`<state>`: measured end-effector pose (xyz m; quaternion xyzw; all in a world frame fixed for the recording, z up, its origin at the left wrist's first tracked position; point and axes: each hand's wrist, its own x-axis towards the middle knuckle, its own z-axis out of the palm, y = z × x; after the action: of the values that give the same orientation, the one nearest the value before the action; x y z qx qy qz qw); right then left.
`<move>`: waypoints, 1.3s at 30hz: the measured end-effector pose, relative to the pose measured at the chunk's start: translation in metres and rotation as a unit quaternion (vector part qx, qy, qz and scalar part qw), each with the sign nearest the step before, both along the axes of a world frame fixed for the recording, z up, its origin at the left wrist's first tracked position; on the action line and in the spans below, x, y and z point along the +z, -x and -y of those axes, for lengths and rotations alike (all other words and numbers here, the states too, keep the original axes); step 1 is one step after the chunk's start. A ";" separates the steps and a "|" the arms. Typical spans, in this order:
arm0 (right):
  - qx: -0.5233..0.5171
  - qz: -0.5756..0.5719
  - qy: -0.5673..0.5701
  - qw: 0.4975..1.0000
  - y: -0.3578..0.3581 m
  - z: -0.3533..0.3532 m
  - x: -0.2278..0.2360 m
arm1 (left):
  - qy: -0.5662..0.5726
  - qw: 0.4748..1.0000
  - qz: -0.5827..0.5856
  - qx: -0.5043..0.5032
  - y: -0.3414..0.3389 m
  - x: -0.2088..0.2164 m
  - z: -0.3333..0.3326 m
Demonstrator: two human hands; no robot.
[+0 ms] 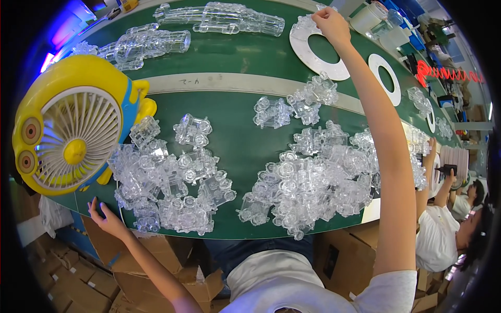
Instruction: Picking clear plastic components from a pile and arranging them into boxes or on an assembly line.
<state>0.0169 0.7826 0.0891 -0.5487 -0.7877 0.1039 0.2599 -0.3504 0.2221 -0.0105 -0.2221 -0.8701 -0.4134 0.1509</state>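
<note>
My right hand [334,26] reaches far across the table to the upper rim of a white flat ring [299,41]. Its fingers are pinched together; a bit of clear plastic shows by the fingertips, but what they hold is too small to make out. My left hand [108,223] hangs at the table's front edge, fingers apart, with nothing in it. Nearest to it are a yellow toy-shaped fan [75,151] and a pile of clear plastic parts [151,177]. A second, larger heap of clear parts [313,182] lies to the right, beneath my right arm.
Long clear plastic assemblies [224,20] lie along the back of the green table [224,104]. A pale strip [209,82] crosses it. Another white ring [395,94] is at the right, near a red coiled hose [449,74]. Co-workers sit at the right; cardboard boxes [151,255] stand below.
</note>
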 end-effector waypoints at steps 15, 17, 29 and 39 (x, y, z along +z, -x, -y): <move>0.156 0.226 -0.056 0.960 0.029 0.025 0.023 | 0.040 0.999 -0.014 0.015 0.000 0.002 0.004; 0.160 0.219 -0.065 0.960 0.031 0.023 0.021 | 0.037 0.999 -0.016 0.018 -0.001 0.002 0.003; 0.192 0.219 -0.038 0.956 0.045 0.019 0.018 | 0.021 1.000 -0.009 0.021 -0.004 0.006 0.000; 0.192 0.218 -0.037 0.956 0.050 0.029 0.020 | 0.020 0.999 -0.034 0.024 -0.005 0.003 0.000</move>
<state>-0.0333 0.7533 0.1092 -0.3863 -0.9191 0.0008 0.0772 -0.3454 0.2220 -0.0072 -0.2177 -0.8776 -0.3843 0.1864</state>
